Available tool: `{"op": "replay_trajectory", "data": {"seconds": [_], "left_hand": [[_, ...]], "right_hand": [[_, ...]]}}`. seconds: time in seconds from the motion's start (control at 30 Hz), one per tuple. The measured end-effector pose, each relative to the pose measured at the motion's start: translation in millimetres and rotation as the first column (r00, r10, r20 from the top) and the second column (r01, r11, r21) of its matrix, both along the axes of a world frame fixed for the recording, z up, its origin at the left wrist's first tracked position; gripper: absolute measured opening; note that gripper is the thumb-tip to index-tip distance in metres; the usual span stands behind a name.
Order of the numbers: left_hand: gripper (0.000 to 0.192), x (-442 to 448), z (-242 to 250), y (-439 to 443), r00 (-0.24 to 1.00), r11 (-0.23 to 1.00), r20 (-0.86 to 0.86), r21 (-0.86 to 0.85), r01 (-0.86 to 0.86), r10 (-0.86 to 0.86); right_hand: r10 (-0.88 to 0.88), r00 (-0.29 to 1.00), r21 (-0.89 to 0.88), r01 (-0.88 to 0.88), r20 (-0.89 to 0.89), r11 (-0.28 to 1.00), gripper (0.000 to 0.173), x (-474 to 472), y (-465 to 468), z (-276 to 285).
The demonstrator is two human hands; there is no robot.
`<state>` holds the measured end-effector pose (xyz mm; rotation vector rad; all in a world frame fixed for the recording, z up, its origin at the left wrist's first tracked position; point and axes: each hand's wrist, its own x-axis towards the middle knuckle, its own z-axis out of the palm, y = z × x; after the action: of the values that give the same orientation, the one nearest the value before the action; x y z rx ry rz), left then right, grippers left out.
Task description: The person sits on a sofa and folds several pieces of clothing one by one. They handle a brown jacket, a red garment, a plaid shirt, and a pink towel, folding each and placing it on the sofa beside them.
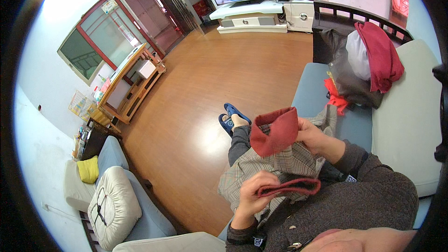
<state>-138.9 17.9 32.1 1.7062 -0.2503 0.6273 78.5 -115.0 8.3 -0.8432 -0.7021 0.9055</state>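
A grey plaid garment (241,171) with red cuff-like trim lies bunched over my lap. My right hand (313,137) grips the edge of one red folded fabric band (274,134), which stands up in a loop with its opening showing. Lower down, my left hand (253,190) is closed around the end of a second red-edged opening (301,186), flattened and dark inside. The two bands are apart, the plaid cloth between them. Part of the garment trails past my right hand onto the blue sofa seat.
On the sofa (315,80) beside me lie a dark jacket (346,73), a dark red cloth (381,56) and a bright red item (336,96). A second sofa (147,199) bears a round cream cushion (113,206). A wooden table (129,84) stands against the wall.
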Motion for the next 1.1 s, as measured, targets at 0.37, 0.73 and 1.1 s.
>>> {"op": "replay_trajectory", "data": {"seconds": [0.37,0.73,1.1], "left_hand": [[0.023,14.6,26.5,-3.8,0.853,0.825,0.290,0.254,-0.505,0.433],[0.022,23.1,9.8,-9.1,0.846,0.802,0.261,0.283,-0.527,0.464],[0.022,27.6,5.3,-7.9,0.831,0.767,0.361,0.345,-0.541,0.423]], "right_hand": [[0.066,0.757,-0.054,-0.040,0.650,0.998,0.039,-12.8,-13.0,33.4],[0.289,0.876,-0.136,-0.255,0.387,0.957,0.042,-20.5,-21.8,23.3],[0.202,0.888,-0.096,-0.179,0.414,0.979,0.037,-22.7,-31.2,25.1]]}}
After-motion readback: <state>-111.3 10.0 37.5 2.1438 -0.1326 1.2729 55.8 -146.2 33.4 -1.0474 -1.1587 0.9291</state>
